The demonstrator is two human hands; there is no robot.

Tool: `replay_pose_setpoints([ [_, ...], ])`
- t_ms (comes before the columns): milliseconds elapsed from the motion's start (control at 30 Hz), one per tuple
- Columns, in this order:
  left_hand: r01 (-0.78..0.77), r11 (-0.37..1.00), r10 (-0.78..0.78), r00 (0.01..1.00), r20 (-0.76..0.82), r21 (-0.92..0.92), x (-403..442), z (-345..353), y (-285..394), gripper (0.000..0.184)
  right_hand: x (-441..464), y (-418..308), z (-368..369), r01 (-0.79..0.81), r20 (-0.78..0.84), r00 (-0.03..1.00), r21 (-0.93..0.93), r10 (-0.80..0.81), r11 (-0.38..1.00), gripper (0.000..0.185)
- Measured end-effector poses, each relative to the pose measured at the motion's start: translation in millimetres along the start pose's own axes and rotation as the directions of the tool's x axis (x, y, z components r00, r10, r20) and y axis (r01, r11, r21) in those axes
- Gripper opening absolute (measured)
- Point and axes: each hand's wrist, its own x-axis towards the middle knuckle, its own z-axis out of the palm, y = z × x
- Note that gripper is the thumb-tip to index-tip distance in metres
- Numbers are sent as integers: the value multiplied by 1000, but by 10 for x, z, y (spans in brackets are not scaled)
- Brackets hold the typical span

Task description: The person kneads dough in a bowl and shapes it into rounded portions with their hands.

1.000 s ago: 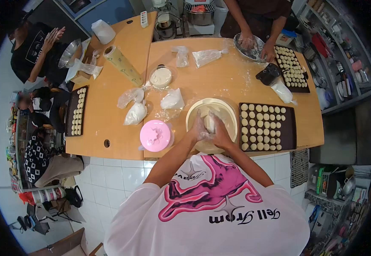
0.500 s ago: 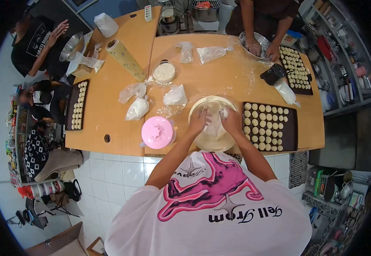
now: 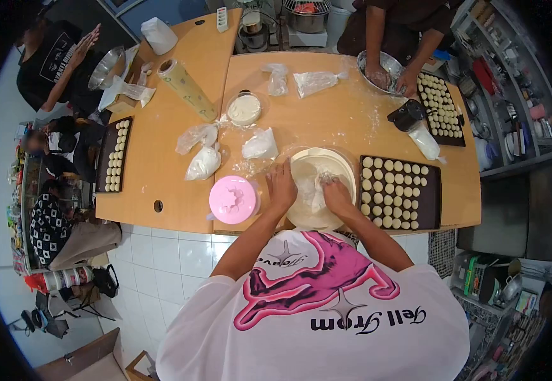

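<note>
A round cream-coloured bowl (image 3: 350,173) stands at the table's near edge in front of me, with whitish floury dough (image 3: 315,195) in it. At the bowl's left rim, my left hand (image 3: 281,185) holds its side, fingers stretched along the outside. Inside the bowl, the curled fingers of my right hand (image 3: 336,193) are closed on the dough; the fingertips are partly hidden. Left of the bowl sits a pink lidded container (image 3: 234,199). A bag of white powder (image 3: 260,145) lies just beyond my left hand.
Dark trays of round dough pieces (image 3: 431,197) (image 3: 459,134) (image 3: 103,166) lie right and far left. A roll of plastic film (image 3: 187,91), a small bowl of white powder (image 3: 245,110) and a black hand mixer (image 3: 407,115) are on the table. Across it, a co-worker's hands work in a metal bowl (image 3: 391,63).
My left hand has moved from inside the bowl out to its left rim. My right hand has shifted slightly left and down, onto the dough. The co-worker's hands have moved a little.
</note>
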Motion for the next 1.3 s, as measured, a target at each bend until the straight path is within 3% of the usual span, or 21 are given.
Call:
replay_pose_setpoints([
  [67,21,1000,-21,997,76,2,-53,-9,-26,61,40,-28,-410,-193,203,967,191,153,963,29],
  [167,12,1000,-12,996,87,-3,-21,-62,-23,61,123,106,-126,-125,-96,979,408,178,904,25],
  [200,8,1000,-8,996,91,3,-26,-63,-20,61,83,-135,-349,-132,-18,987,453,158,882,30],
  [300,-15,998,20,997,78,-65,-13,-60,-11,61,225,-124,327,293,-346,907,108,-241,950,30],
  [333,-20,995,27,997,68,-100,-10,-58,-14,61,214,-176,369,352,-329,888,40,-320,935,30],
  [433,-28,997,34,996,86,-66,-26,-68,-27,61,134,-182,318,336,-176,923,-69,-343,939,37],
  [533,-40,999,40,998,52,-1,-30,-35,-22,60,44,-204,109,373,-20,927,-77,-375,925,36],
  [633,-28,999,26,994,102,20,-29,-57,-11,59,-76,-162,24,453,-26,891,-5,-453,891,33],
  [733,-10,1000,9,997,75,10,-40,-14,-19,57,-251,-95,44,421,128,903,-70,-410,904,23],
  [833,-31,1000,31,996,85,5,-58,-6,-42,57,-435,-17,-61,329,309,895,31,-322,944,26],
  [933,-22,998,27,994,105,-54,-49,4,-41,56,-319,-28,-253,207,274,911,346,-310,915,29],
  [1033,-1,998,7,995,103,-60,-50,26,-8,57,-139,-250,-318,221,-75,975,294,-208,930,29],
  [1067,-7,998,14,994,110,-59,-50,25,-11,57,-25,-289,-256,204,-40,979,178,-200,963,29],
  [1167,-21,998,28,992,121,-62,-24,1,-9,57,165,-128,440,355,-196,908,-105,-370,929,27],
  [1200,-23,998,31,992,124,-65,-34,-37,-3,57,89,-184,329,434,-211,864,-147,-457,889,27],
  [1300,-15,998,24,987,157,-56,-72,-47,-6,57,77,-202,377,376,-185,896,-166,-403,912,23],
])
